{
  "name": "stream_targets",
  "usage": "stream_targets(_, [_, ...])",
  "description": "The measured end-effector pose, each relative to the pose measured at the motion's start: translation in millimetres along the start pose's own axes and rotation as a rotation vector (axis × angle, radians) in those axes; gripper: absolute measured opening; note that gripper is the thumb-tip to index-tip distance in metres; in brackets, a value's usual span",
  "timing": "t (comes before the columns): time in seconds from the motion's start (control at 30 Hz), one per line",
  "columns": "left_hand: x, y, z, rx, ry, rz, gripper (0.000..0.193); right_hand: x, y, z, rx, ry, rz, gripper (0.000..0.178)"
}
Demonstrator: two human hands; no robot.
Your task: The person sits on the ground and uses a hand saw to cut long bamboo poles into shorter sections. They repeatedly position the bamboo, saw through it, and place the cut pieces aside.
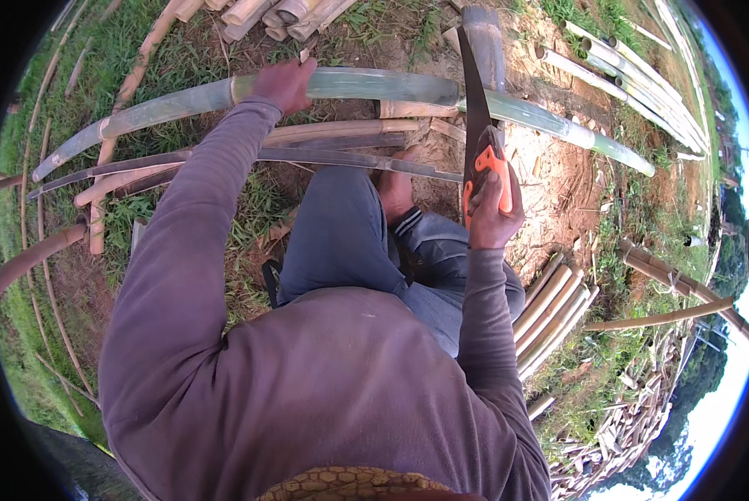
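A long green bamboo pole [374, 85] lies across in front of me, from the left side to the right. My left hand [284, 86] is closed over it, left of the middle. In my right hand [497, 210] is a handsaw [476, 107] with an orange handle. Its dark blade points away from me and crosses the pole; whether the teeth touch the bamboo I cannot tell. Beyond the blade, a thick upright-looking bamboo piece [484, 50] meets the pole. My bent legs [332, 225] are close below the pole, and a bare foot [397, 194] shows beside them.
Split bamboo strips [341, 157] lie between the pole and my legs. Short cut bamboo lengths [549, 313] are stacked at my right, with more [282, 17] at the far side. Long pale poles [625, 79] rest at the far right. Bamboo scraps [625, 434] cover the ground lower right.
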State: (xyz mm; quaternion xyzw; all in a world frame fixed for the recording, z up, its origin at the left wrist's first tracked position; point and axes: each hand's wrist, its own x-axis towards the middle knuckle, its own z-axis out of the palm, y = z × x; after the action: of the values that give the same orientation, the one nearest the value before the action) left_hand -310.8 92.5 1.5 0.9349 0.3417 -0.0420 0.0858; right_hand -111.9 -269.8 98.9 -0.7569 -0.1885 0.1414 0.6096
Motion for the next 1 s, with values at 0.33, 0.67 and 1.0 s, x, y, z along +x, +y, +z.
stream_targets(0.33, [-3,1,18,-0.019,0.055,0.049,0.066,-18,25,-14,0.013,-0.009,0.005,0.041])
stream_targets(0.67, [-9,3,13,-0.02,0.018,-0.004,0.06,-106,8,-63,0.054,-0.009,0.073,0.052])
stream_targets(1.0, [3,10,3,-0.01,0.002,0.023,0.058,66,-1,27,0.062,-0.034,0.008,0.039])
